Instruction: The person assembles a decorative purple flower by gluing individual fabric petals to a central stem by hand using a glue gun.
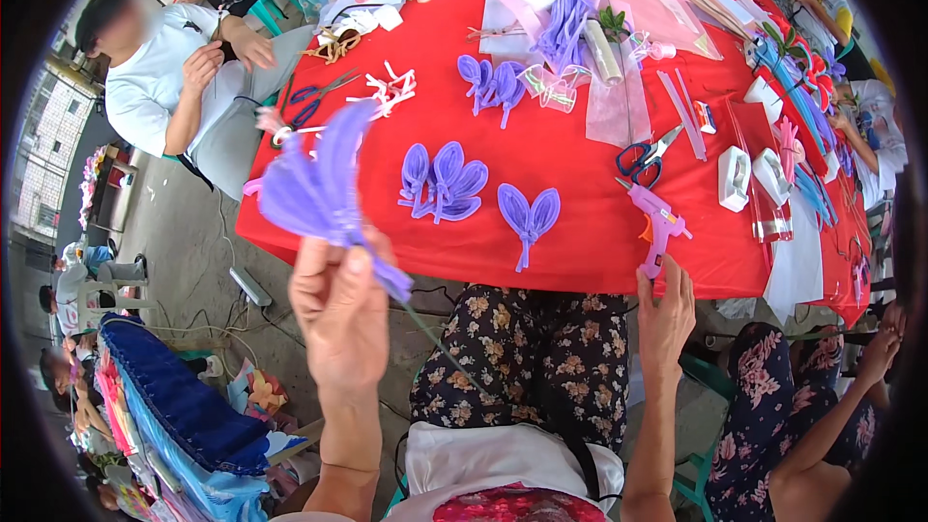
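My left hand [340, 314] is closed around the base of a purple pipe-cleaner flower [314, 174], held up over the near left table edge. A thin green stem [445, 353] slants down from it. At the table's front edge, the fingers of my right hand [664, 317] close on the handle end of a pink-purple hot glue gun [660, 222]. Between my hands lie a two-petal purple piece [529, 222] and a cluster of purple petals [443, 182]. Farther back sit more purple petals [490, 85].
Dark-handled scissors [643, 159] lie just beyond the glue gun, and another pair [319, 100] lies at the left. White holders [733, 179], tape, ribbon and a purple bundle [565, 24] crowd the red tablecloth [590, 203]. A person [164, 68] sits across at left; others work at right.
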`<state>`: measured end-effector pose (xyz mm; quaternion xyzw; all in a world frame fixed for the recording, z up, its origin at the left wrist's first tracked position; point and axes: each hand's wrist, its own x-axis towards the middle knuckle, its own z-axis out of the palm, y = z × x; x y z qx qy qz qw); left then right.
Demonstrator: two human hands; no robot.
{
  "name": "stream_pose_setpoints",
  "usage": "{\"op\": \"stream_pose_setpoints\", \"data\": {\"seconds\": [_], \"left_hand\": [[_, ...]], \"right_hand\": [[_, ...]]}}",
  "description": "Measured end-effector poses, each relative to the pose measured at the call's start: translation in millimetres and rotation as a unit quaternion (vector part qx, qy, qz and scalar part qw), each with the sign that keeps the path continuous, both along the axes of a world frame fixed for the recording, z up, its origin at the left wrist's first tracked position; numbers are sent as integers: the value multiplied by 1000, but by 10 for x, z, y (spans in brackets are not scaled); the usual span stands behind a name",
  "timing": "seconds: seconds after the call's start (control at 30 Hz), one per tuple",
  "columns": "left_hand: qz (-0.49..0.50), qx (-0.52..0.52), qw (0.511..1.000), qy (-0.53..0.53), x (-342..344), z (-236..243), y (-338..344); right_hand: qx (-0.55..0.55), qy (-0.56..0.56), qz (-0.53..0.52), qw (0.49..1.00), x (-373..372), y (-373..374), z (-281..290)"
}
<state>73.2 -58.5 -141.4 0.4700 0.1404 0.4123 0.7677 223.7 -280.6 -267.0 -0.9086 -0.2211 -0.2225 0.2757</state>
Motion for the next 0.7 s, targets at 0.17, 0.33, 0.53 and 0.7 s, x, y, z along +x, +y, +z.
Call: {"op": "stream_pose_setpoints", "data": {"seconds": [0.17, 0.33, 0.53, 0.7], "left_hand": [[15, 38, 999, 7, -69, 36, 96], [-2, 38, 999, 16, -56, -31, 26], [-12, 22, 999, 30, -80, -95, 27], [-34, 21, 999, 26, -67, -145, 18]], "right_hand": [[86, 203, 131, 967, -154, 603, 87], [4, 179, 135, 975, -163, 1135, -65], [-96, 176, 130, 971, -163, 1235, -236], [-54, 181, 139, 972, -84, 1108, -321]]}}
